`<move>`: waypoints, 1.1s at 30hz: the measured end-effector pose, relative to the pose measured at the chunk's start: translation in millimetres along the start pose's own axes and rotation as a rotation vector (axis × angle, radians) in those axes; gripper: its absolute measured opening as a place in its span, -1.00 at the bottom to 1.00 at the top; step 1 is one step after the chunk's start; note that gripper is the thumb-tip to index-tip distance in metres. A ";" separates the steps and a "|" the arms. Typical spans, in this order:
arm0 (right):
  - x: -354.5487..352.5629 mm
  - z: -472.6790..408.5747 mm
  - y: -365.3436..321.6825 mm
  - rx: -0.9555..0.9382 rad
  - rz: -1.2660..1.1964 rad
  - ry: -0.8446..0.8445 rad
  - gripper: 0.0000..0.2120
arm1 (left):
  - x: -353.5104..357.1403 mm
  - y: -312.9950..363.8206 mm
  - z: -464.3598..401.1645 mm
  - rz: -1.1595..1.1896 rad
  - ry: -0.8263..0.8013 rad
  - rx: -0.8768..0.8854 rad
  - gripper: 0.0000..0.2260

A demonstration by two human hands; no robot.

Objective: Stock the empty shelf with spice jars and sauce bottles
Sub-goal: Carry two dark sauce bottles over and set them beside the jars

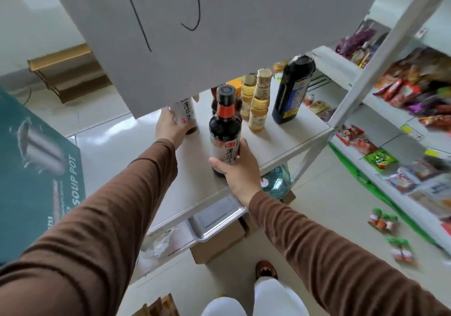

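From the head camera I look down on the white metal shelf (pixel 288 142), and stocking it is under way, not finished, as I judge it. At the far side stand a tall dark glass bottle with a blue label (pixel 291 91), two pale yellow bottles with ribbed necks (pixel 258 103) and a dark bottle behind my near one, mostly hidden. The near and left parts of the board are bare, so more jars and bottles can go there.

My right hand (pixel 238 169) is clenched round the lower body of a dark soy sauce bottle with a black cap and white label (pixel 224 130), thumb across the front; its base sits on or just above the near part of the shelf. My left hand (pixel 169 128) grasps a second bottle with the same white label (pixel 184 113) at the far left, its top hidden by the hanging white paper sign (pixel 219 35).
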State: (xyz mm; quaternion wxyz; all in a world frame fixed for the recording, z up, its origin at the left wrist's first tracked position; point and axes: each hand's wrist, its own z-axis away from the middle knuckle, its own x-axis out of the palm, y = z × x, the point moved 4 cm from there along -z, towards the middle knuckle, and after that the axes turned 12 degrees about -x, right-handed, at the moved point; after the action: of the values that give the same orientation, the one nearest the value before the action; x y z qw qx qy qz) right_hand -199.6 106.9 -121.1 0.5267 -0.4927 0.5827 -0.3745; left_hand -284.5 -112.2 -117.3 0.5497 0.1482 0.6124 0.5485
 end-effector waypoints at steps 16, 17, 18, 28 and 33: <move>-30.7 20.8 -7.4 0.038 -0.006 0.084 -0.55 | -7.4 -23.2 61.1 0.213 -0.027 0.073 -0.49; -34.8 24.1 -10.6 0.037 0.002 0.093 -0.54 | -8.6 -25.3 73.1 0.196 -0.042 0.084 -0.48; -39.4 27.9 -13.6 0.039 0.003 0.105 -0.53 | -9.0 -26.2 85.0 0.178 -0.058 0.097 -0.48; -142.6 57.3 -27.5 0.064 -0.009 0.281 -0.55 | 55.1 37.2 188.4 0.092 -0.320 0.269 -0.46; -231.8 69.2 -16.5 0.087 0.000 0.434 -0.52 | 128.0 88.5 222.0 -0.002 -0.421 0.351 -0.44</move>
State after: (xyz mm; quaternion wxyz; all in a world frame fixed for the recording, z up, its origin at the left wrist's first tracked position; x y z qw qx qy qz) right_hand -138.0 333.2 -59.9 0.4095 -0.3776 0.6657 -0.4966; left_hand -181.3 132.5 -63.0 0.6314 0.3511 0.5705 0.3906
